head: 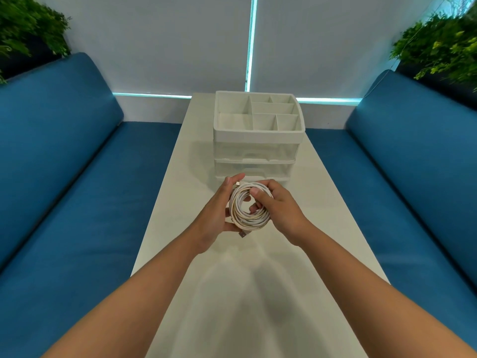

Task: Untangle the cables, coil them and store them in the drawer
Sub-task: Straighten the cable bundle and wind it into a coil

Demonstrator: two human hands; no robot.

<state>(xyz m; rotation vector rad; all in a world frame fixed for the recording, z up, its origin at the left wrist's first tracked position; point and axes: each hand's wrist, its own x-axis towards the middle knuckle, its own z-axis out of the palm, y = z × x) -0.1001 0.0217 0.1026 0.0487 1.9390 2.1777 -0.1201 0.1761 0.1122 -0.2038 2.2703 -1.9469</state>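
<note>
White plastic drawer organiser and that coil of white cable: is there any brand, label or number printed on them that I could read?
None can be read. The white plastic drawer organiser shows plain walls with no label. The coil of white cable, held in the left hand and right hand, shows no print; its metal plug is too small to tell.

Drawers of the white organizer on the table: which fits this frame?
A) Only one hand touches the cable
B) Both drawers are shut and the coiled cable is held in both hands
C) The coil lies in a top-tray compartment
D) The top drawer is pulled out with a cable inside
B: both drawers of the organizer sit flush, while the left hand and right hand grip the white coiled cable in front of it.
</note>
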